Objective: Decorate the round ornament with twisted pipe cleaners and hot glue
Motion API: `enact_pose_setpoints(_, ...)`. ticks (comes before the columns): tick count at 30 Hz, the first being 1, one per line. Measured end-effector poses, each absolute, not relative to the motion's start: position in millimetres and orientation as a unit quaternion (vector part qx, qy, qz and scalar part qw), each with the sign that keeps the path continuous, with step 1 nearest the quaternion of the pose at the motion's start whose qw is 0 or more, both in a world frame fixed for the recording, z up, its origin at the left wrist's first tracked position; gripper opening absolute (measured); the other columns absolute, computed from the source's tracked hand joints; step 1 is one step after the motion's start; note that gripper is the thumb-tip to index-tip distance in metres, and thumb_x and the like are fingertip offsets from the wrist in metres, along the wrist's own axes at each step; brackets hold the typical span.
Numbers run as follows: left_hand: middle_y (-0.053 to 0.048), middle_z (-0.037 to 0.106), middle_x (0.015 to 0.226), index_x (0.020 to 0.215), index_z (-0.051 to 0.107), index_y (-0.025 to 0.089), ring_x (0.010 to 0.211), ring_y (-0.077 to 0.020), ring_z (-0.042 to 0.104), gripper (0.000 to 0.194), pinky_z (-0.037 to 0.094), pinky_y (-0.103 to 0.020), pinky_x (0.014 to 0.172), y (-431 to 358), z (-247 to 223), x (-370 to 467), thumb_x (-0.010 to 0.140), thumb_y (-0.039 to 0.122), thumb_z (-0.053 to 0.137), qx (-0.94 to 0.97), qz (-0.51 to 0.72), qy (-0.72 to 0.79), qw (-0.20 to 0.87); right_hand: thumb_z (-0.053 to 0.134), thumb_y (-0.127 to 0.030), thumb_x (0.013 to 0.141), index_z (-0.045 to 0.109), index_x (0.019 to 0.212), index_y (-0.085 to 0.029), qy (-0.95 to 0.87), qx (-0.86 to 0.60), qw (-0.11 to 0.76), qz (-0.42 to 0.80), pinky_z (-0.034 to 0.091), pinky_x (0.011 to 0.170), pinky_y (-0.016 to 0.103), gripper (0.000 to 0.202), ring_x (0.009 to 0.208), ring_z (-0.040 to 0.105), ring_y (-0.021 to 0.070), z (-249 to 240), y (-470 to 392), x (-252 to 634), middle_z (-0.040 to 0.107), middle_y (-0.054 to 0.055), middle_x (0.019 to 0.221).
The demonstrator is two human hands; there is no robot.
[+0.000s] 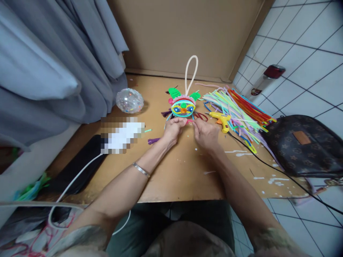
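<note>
My left hand point(173, 130) and my right hand point(206, 135) are close together at the middle of the table, each pinching a short pink pipe cleaner point(189, 121) that shows between their fingertips. Just beyond them lies a colourful lion-head ornament point(183, 109) with green ears, round blue eyes, an orange nose and a white loop point(197, 62) at its top. Dark purple tassels stick out at its left side. To the right of my right hand is a yellow glue gun point(221, 120), its nozzle pointing left. My fingers hide part of the pink piece.
Many coloured pipe cleaners point(235, 107) are spread at the right, beside a dark brown patterned bag point(305, 146). A clear ball point(130, 100) sits at the back left. A purple tassel point(153, 141) lies near my left forearm. The glue gun's black cord point(257, 156) crosses the right side.
</note>
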State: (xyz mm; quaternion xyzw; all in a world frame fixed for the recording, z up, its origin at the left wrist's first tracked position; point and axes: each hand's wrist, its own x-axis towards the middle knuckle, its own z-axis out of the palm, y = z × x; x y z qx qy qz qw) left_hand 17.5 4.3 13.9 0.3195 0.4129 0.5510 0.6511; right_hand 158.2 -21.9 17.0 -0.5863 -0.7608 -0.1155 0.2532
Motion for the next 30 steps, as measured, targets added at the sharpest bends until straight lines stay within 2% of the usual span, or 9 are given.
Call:
enact_pose_setpoints(4,0.009,0.035,0.046,0.057,0.054,0.015,0.040,-0.0022,0.021,0.028,0.016,-0.019,0.043,-1,15,23,0.072,0.015,0.078,0.275,0.575,0.416,0.649,0.036,-0.029,0.102,0.069,0.086,-0.018,-0.766,-0.578,0.246,-0.137,0.027,0.061,0.030,0.039,0.064,0.059,0.0172,8,-28,144,0.072,0.009,0.072)
enact_pose_setpoints(7,0.009,0.033,0.044,0.057,0.050,0.016,0.039,-0.0017,0.021,0.031,0.015,-0.018,0.042,-4,17,27,0.076,0.013,0.074,0.244,0.584,0.407,0.659,0.034,-0.031,0.103,0.069,0.089,-0.018,-0.750,-0.604,0.239,-0.125,0.028,0.060,0.030,0.040,0.061,0.060,0.0171,5,-32,134,0.072,0.010,0.071)
enact_pose_setpoints(11,0.011,0.028,0.043,0.059,0.043,0.017,0.037,-0.0012,0.019,0.038,0.015,-0.018,0.041,-8,21,30,0.078,0.016,0.075,0.200,0.574,0.394,0.689,0.041,-0.035,0.103,0.069,0.113,-0.014,-0.726,-0.637,0.237,-0.103,0.030,0.061,0.030,0.037,0.063,0.064,0.0205,4,-34,126,0.074,0.011,0.073)
enact_pose_setpoints(14,0.011,0.031,0.044,0.062,0.042,0.018,0.036,-0.0013,0.022,0.039,0.016,-0.018,0.041,-11,22,32,0.078,0.019,0.078,0.175,0.567,0.393,0.702,0.048,-0.036,0.101,0.067,0.127,-0.015,-0.723,-0.640,0.242,-0.096,0.032,0.063,0.030,0.039,0.066,0.067,0.0221,4,-34,124,0.077,0.012,0.077)
enact_pose_setpoints(19,0.011,0.035,0.045,0.063,0.044,0.018,0.036,-0.0013,0.026,0.037,0.016,-0.017,0.040,-15,22,35,0.079,0.016,0.076,0.153,0.567,0.392,0.708,0.050,-0.035,0.101,0.073,0.114,-0.019,-0.719,-0.640,0.253,-0.102,0.035,0.069,0.030,0.031,0.072,0.068,0.0209,3,-32,125,0.079,0.011,0.080)
enact_pose_setpoints(25,0.011,0.034,0.044,0.060,0.040,0.018,0.036,-0.0008,0.024,0.038,0.013,-0.017,0.039,-13,21,36,0.077,0.011,0.074,0.132,0.561,0.391,0.717,0.057,-0.032,0.098,0.076,0.096,-0.018,-0.719,-0.635,0.259,-0.118,0.035,0.069,0.029,0.024,0.071,0.068,0.0189,1,-28,129,0.077,0.008,0.074)
enact_pose_setpoints(30,0.012,0.031,0.044,0.061,0.042,0.017,0.036,-0.0002,0.019,0.035,0.011,-0.016,0.038,-11,20,36,0.075,0.012,0.073,0.126,0.566,0.384,0.719,0.062,-0.034,0.093,0.079,0.099,-0.022,-0.692,-0.647,0.308,-0.092,0.037,0.067,0.028,0.021,0.071,0.068,0.0196,-4,-24,133,0.078,0.006,0.076)
